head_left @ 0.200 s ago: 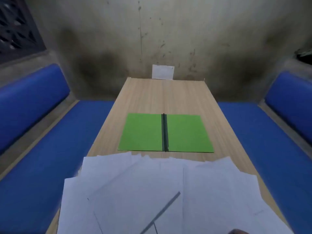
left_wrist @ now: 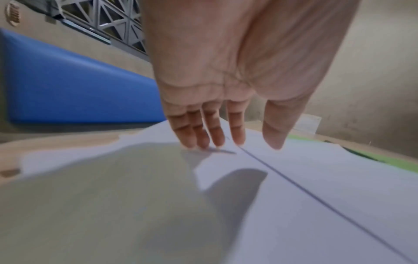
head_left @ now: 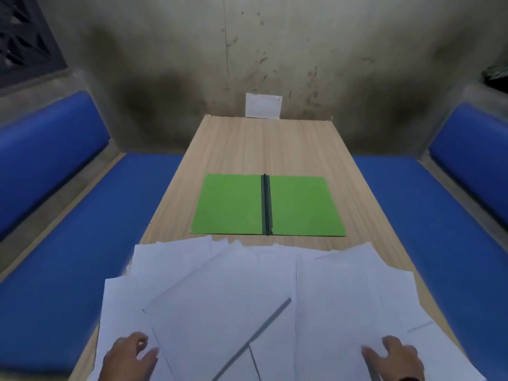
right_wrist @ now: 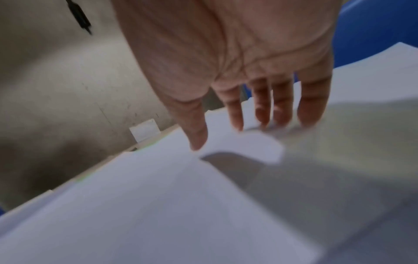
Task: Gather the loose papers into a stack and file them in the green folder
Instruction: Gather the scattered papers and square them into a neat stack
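Sweeping inward works best: my left hand (head_left: 129, 356) and right hand (head_left: 393, 358), both spread, holding nothing, flank the loose papers (head_left: 247, 292); green folder (head_left: 231, 204) lies far.

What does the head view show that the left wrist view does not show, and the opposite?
Only the head view shows the right hand and the whole open green folder beyond the papers. Only the left wrist view shows the left hand's straight fingers reaching down to the sheets. Both show the loose papers, the blue bench and the table.
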